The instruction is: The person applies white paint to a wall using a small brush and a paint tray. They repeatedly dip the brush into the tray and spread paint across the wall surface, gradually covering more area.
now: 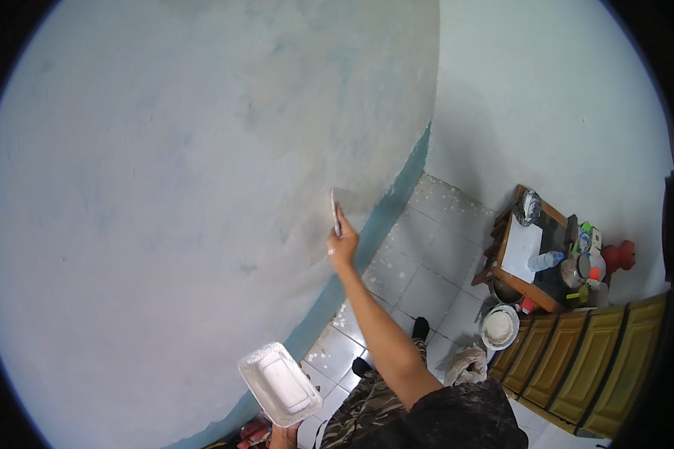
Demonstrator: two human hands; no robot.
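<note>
My right hand [344,242] grips a putty knife [336,210], its white-smeared blade seen nearly edge-on against the wall [191,168]. That wall is whitish, with grey and faint blue patches. White smears mark the back of the hand. Below and to the left, my left hand [285,433] supports a white rectangular plastic tray [248,367] from underneath; most of that hand is hidden by the tray. White paste coats the tray's inside and lies across its bottom.
A blue-green band [390,205] edges the wall's foot. White spots dot the tiled floor [396,269]. At right, a wooden table [525,289] bears a water bottle [545,261], a jar and other items. A bucket of white material [499,328] stands by a yellow-brown drawer cabinet [573,359].
</note>
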